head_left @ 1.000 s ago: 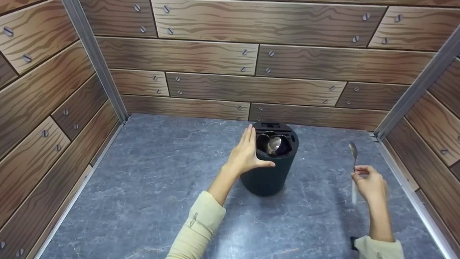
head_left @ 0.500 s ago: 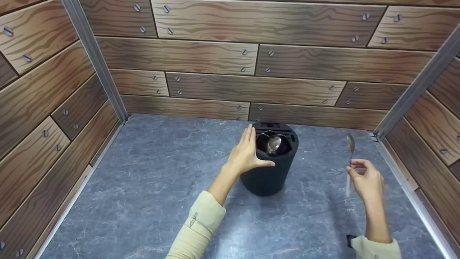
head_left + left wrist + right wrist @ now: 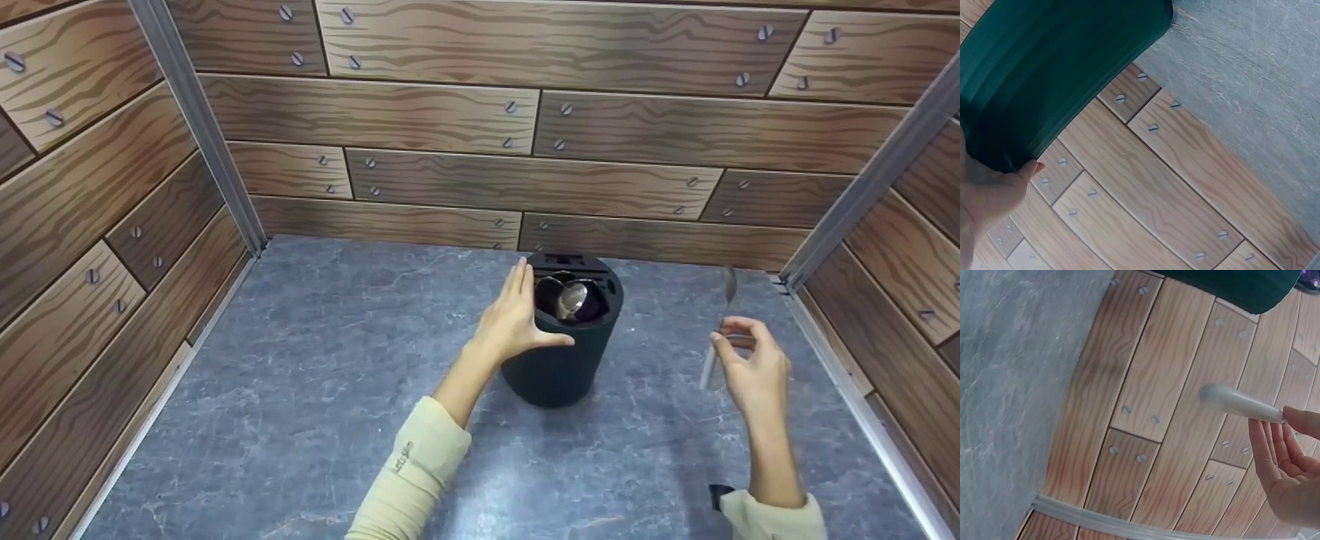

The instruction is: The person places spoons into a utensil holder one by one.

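Observation:
A dark green cutlery holder (image 3: 559, 371) with a black slotted top stands upright on the table. Metal utensils, among them one with a rounded shiny end (image 3: 573, 300), sit in its large opening. My left hand (image 3: 506, 324) rests on the holder's left side, fingers straight and thumb stretched across its front. Well to the right of the holder, my right hand (image 3: 756, 371) pinches a spoon (image 3: 730, 285) between thumb and fingers, bowl upward and pale handle pointing down. In the right wrist view the spoon's white handle (image 3: 1238, 404) sticks out past the fingertips.
The blue-grey marbled tabletop (image 3: 337, 360) is enclosed by wood-patterned panels at the back (image 3: 450, 120) and both sides. Metal strips (image 3: 874, 435) edge the side panels, and metal posts (image 3: 206, 142) stand in the rear corners.
My right hand has moved left and farther from me with the spoon, whose handle end now slants to the left. The left hand and the holder have stayed in place.

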The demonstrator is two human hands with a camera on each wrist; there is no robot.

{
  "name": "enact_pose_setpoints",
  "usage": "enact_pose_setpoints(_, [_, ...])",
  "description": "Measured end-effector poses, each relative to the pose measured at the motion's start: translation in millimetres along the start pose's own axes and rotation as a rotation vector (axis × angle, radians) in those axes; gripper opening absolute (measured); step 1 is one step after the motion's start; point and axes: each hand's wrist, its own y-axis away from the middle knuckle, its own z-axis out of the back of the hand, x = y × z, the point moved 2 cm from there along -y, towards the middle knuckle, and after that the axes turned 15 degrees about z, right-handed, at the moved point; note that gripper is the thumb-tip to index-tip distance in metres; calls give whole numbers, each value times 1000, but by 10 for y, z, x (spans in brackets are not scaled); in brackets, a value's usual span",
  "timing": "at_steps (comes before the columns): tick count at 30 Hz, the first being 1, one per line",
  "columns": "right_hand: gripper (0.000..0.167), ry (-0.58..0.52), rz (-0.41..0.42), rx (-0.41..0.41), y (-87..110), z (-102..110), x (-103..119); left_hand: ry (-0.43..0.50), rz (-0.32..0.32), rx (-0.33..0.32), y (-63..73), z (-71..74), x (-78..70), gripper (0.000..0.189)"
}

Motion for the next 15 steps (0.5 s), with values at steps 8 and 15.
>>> enact_pose_setpoints(8, [21, -151, 90, -64, -15, -87, 241, -2, 1, 1, 8, 6, -5, 127])
enact_pose_setpoints(15, [22, -244, 150, -99, -57, -138, 422, 19, 10, 5, -4, -5, 3, 126])
